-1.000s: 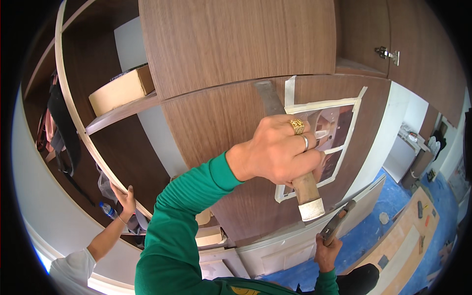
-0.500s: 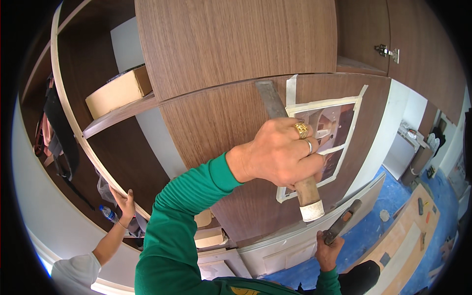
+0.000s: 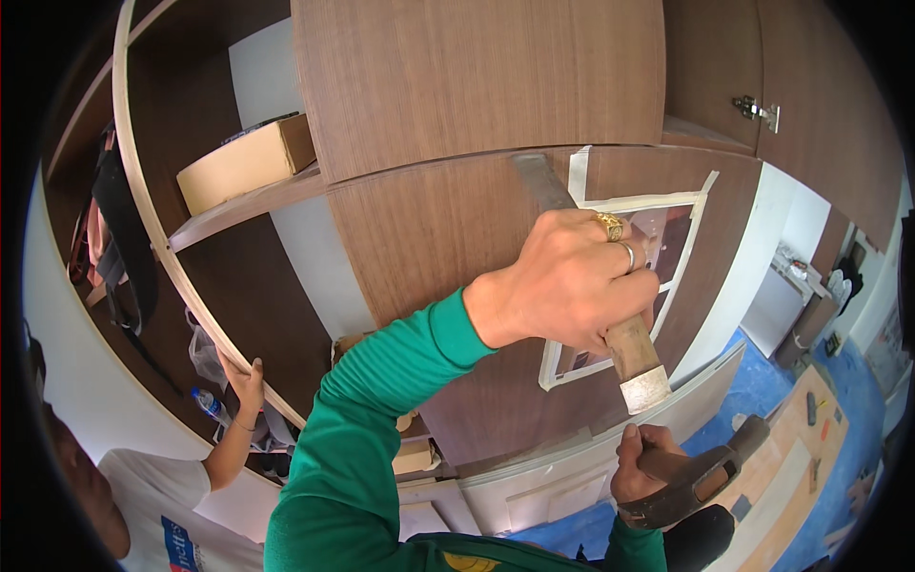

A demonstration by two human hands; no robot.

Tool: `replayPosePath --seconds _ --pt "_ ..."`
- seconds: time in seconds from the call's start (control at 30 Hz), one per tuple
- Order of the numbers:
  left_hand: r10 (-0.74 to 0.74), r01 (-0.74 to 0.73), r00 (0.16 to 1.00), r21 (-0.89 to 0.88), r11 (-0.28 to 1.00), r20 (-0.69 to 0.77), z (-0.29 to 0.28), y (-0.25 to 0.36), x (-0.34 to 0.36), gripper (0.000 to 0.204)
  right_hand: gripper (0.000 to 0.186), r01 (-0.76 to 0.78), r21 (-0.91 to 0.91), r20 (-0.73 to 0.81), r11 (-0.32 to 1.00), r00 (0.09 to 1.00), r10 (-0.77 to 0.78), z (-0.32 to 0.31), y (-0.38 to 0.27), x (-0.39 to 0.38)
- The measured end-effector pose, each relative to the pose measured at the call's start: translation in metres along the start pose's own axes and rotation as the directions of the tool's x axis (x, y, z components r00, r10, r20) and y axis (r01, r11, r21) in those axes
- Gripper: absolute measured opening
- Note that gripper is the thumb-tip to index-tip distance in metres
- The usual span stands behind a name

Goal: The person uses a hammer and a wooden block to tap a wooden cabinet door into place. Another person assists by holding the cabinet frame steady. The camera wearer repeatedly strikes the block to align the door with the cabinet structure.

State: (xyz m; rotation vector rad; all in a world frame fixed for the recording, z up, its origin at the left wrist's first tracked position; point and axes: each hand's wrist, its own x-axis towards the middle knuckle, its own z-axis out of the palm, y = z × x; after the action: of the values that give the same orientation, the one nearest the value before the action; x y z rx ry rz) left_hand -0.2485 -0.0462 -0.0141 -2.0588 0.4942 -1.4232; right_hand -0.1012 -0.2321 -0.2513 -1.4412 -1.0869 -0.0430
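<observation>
My left hand (image 3: 583, 278), in a green sleeve with two rings on it, is closed around a wide chisel (image 3: 633, 351). The chisel has a wooden handle with a pale band at its butt. Its flat steel blade slants up to the seam between the upper brown cabinet door (image 3: 477, 86) and the lower brown panel (image 3: 419, 238). Below the chisel's butt, my right hand (image 3: 633, 467) grips a hammer (image 3: 710, 486); its dark head is apart from the chisel. Behind my left hand, a picture sheet (image 3: 673, 229) is fixed to the lower panel with pale tape.
At left, another person's hand (image 3: 245, 383) holds the edge of an open shelf frame (image 3: 143, 191). A cardboard box (image 3: 238, 164) rests on a shelf. White boards (image 3: 562, 500) lean below the panel. A wooden board with tools (image 3: 796, 448) lies over blue floor covering (image 3: 863, 400).
My right hand has turned the hammer, so its head now points to the right. My left hand and the chisel sit slightly farther right in view. More of the other person shows.
</observation>
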Motion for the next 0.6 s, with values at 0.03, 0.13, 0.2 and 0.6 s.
replayPosePath --seconds 0.03,0.13,0.2,0.6 --pt "0.003 -0.003 1.000 -0.007 1.000 0.012 -0.002 0.001 -0.001 0.035 0.017 0.019 -0.046 0.003 0.999 1.000 -0.019 0.001 -0.005 0.002" --pt "0.027 -0.025 0.997 -0.023 0.999 0.071 -0.010 0.000 -0.003 0.036 0.016 0.030 0.010 0.007 0.999 1.000 -0.031 0.010 -0.008 0.003" --pt "0.056 -0.052 0.996 -0.064 0.997 0.071 -0.015 -0.001 -0.005 0.036 0.018 0.073 0.051 0.016 0.996 0.997 -0.074 0.016 -0.003 0.001" --pt "0.089 -0.086 0.992 -0.037 0.996 0.091 -0.015 0.000 -0.015 0.036 0.018 -0.026 0.142 0.028 0.989 0.999 0.023 0.019 0.020 -0.013"
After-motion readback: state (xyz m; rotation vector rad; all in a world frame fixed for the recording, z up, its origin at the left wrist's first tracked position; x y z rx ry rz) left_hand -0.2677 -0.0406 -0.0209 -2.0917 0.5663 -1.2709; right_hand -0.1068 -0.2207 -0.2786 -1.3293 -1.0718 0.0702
